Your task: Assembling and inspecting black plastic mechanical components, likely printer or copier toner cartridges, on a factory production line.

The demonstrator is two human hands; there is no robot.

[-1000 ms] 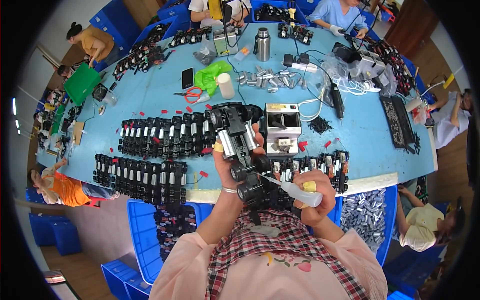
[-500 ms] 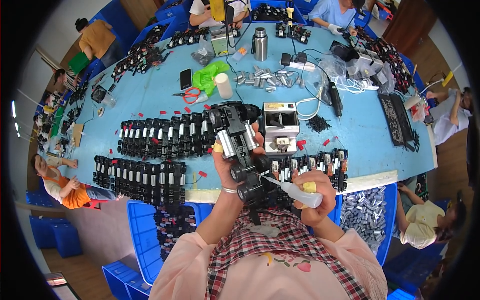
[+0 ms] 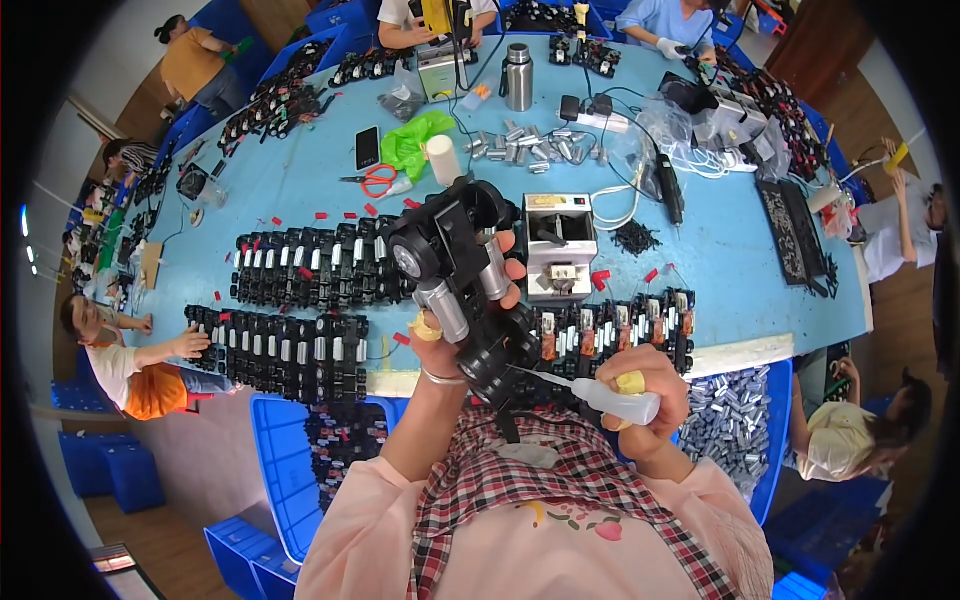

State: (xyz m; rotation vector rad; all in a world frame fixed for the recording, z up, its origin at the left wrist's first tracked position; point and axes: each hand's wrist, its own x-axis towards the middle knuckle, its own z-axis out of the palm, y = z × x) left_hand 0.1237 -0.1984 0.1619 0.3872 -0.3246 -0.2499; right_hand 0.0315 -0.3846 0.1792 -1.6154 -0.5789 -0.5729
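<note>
While hands (image 3: 665,388) grip wheeled chassis (image 3: 462,250) (left) and squeeze bottle (image 3: 618,402) (right), chassis freshly turned, bottle shifted rightward

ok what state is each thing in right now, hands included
left hand, gripping the chassis
right hand, wrapped around the squeeze bottle
black wheeled chassis, held up, tilted
squeeze bottle, tipped, nozzle pointing at the chassis
steel flask, upright, lid on
phone, lying flat
red-handled scissors, lying down
green plastic bag, crumpled
blue bin at right, loaded with silver cylinders
</note>
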